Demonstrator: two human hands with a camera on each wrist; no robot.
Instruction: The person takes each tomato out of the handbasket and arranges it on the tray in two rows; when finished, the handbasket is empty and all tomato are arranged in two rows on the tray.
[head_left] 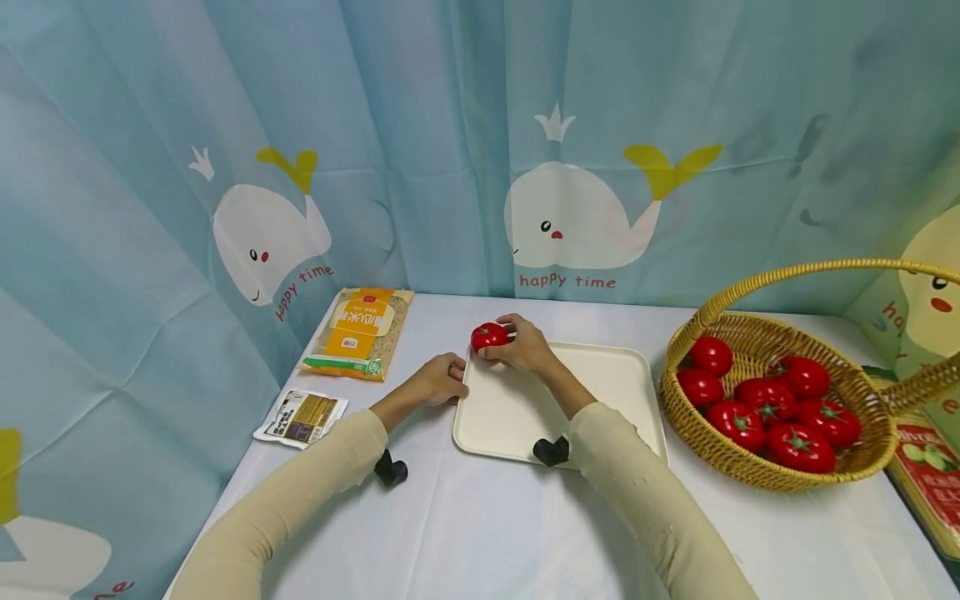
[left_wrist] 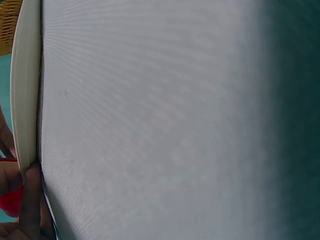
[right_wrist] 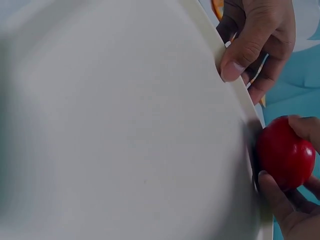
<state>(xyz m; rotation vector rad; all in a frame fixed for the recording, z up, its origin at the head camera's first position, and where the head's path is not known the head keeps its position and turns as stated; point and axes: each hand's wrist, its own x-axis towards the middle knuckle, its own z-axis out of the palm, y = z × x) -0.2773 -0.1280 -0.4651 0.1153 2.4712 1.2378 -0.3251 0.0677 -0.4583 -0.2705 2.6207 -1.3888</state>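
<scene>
A red tomato (head_left: 489, 336) with a green stem is at the far left corner of the cream rectangular tray (head_left: 555, 400). Thumb and fingers of my right hand (head_left: 527, 347) hold the tomato from its right side. In the right wrist view the tomato (right_wrist: 285, 152) is close against the tray's rim; whether it rests on the tray, I cannot tell. My left hand (head_left: 437, 381) pinches the tray's left rim, its thumb (right_wrist: 233, 71) on top and the other fingers at the outer side and below. Only part of the left hand (left_wrist: 31, 200) shows in the left wrist view.
Right of the tray stands a yellow wicker basket (head_left: 678, 421) with a tall handle and several tomatoes (head_left: 765, 400). At left lie an orange grain bag (head_left: 356, 333) and a small white packet (head_left: 302, 417). A red package (head_left: 930, 467) is beyond the basket. Blue curtains (head_left: 450, 167) hang behind.
</scene>
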